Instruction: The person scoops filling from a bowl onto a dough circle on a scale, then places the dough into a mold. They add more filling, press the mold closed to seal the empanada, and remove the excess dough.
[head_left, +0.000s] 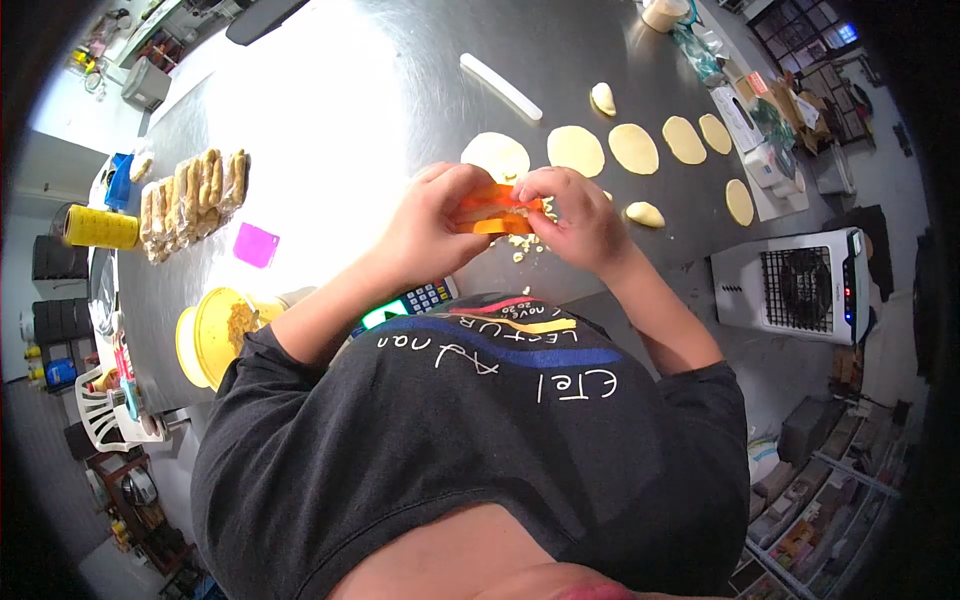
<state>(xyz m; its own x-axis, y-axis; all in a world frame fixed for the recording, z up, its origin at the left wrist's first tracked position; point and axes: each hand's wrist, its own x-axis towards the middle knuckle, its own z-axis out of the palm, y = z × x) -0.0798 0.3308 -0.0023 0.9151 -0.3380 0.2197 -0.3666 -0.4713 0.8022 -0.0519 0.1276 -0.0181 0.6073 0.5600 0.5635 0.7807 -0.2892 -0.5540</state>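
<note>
An orange plastic dumpling mold (480,226) is held in front of my chest above the steel table (400,120). My left hand (430,222) wraps round its left side. At its right end, my right hand (582,218) is closed with thumb and fingers at the mold's edge, where pale dough shows. Dough crumbs (519,256) lie below the hands. Just beyond them is a dough round (496,156), partly covered by my fingers. Another dough round (575,151) and several more extend rightward. A folded pastry (645,214) lies right of my right hand; another folded pastry (602,99) lies farther back.
A white rolling pin (500,87) lies at the back. Leftward are a purple scraper (256,245), a yellow tub (198,345) with filling, bagged pastry sticks (195,205) and a yellow roll (103,227). A digital scale (408,304) sits near my body. A white air cooler (790,285) stands right.
</note>
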